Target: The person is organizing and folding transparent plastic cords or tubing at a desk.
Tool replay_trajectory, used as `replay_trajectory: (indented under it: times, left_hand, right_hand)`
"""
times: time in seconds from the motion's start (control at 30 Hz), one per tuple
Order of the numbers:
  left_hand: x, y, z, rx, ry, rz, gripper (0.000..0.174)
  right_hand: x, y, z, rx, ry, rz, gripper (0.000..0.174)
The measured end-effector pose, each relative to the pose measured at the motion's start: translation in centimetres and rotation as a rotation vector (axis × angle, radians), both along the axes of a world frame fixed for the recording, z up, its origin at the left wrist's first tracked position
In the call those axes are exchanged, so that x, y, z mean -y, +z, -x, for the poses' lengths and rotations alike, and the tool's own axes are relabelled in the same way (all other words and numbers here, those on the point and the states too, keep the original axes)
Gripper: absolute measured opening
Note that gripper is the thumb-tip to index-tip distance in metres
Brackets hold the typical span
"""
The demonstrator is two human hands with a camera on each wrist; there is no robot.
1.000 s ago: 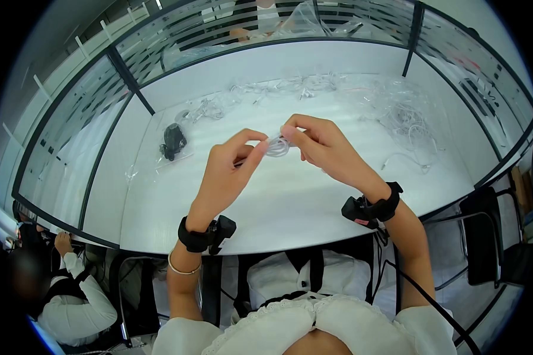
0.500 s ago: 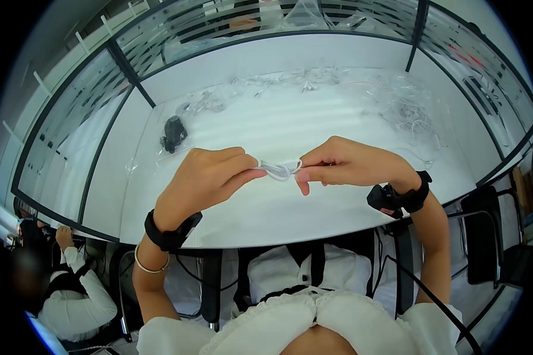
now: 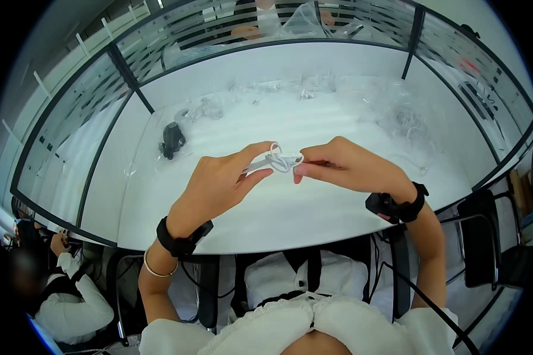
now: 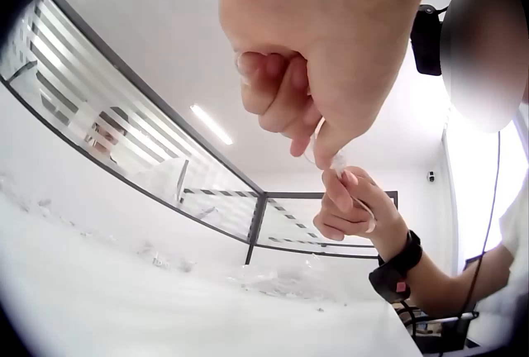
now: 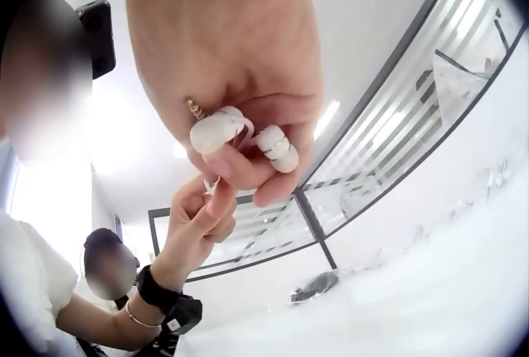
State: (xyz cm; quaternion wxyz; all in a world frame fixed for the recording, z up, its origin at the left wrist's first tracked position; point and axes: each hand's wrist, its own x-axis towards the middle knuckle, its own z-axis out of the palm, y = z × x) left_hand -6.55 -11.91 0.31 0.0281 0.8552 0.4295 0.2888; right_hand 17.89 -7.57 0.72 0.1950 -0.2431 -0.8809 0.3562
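Note:
White wired earphones (image 3: 285, 162), their cord wound in small loops, are held up over the desk between both hands. My left hand (image 3: 210, 180) pinches the left end of the bundle between thumb and index finger; a pale strand runs back into the palm and one loop rises near the fingertips. With thumb and fingers, my right hand (image 3: 358, 168) grips the other end. In the right wrist view, one earbud (image 5: 216, 130), a second earbud (image 5: 279, 149) and the metal plug (image 5: 196, 109) stick out from that hand. The left hand's other fingers curl inward in the left wrist view.
On the white desk (image 3: 266, 222), a black bundle in a clear bag (image 3: 172, 141) lies at the left. Clear bags (image 3: 207, 109) line the back, and a tangle of white cords (image 3: 405, 121) lies at right. Glass-topped partitions (image 3: 266, 56) surround the desk. Another person (image 3: 71, 296) sits at left.
Both hands have come lower and turned since a second ago, the right also moving outward. In the last half second the left thumb and index finger parted somewhat, and a cord loop now stands up.

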Motion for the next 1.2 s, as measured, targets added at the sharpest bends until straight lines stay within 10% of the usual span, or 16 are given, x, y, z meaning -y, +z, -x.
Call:
replay_trajectory:
  times: [0.3, 0.87, 1.2]
  left_hand:
    - [-1.7, -2.0, -0.4, 0.017, -0.052, -0.287, 0.023]
    - [-2.7, -2.3, 0.0, -0.021, -0.024, -0.393, 0.015]
    - [-1.4, -1.0, -1.1, 0.448, 0.005, 0.184, 0.024]
  right_hand:
    - [-0.8, -2.3, 1.3, -0.16, 0.022, 0.267, 0.034]
    - [-1.9, -1.7, 3.2, -0.214, -0.122, -0.33, 0.012]
    - [-1.2, -1.9, 3.8, -0.168, -0.237, -0.475, 0.012]
